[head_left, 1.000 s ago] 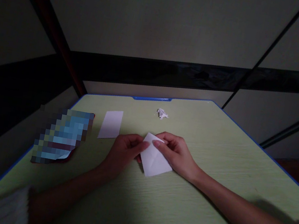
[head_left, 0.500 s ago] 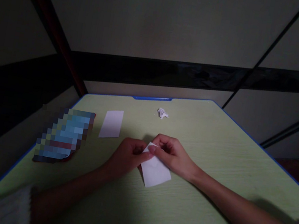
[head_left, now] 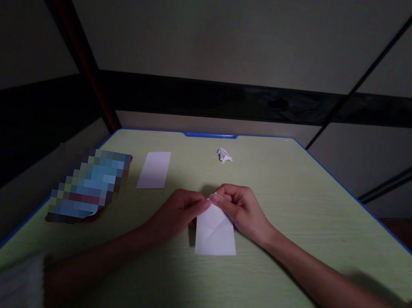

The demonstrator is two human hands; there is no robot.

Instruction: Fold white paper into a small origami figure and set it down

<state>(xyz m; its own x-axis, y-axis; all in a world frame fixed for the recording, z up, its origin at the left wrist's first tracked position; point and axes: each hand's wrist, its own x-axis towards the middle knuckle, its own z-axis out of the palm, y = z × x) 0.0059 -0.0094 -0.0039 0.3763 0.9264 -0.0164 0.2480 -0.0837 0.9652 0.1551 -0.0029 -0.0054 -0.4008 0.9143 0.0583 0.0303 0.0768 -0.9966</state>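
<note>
A white creased paper sheet (head_left: pixel 215 235) lies on the pale green table (head_left: pixel 292 206) in the middle of the view. My left hand (head_left: pixel 175 212) pinches the sheet's far left corner, its fingers curled. My right hand (head_left: pixel 238 207) pinches the far edge next to it, fingertips almost meeting those of the left hand. Both forearms reach in from the near edge.
A second white paper strip (head_left: pixel 154 169) lies to the left. A small crumpled or folded white paper piece (head_left: pixel 224 155) sits near the far edge. A blurred blue and red flat object (head_left: pixel 87 183) rests at the table's left side. Dim walls rise behind.
The sheet has turned clockwise and slid slightly toward me, its long side now pointing nearly straight at me. Both hands shifted with it and keep their pinch at its far end.
</note>
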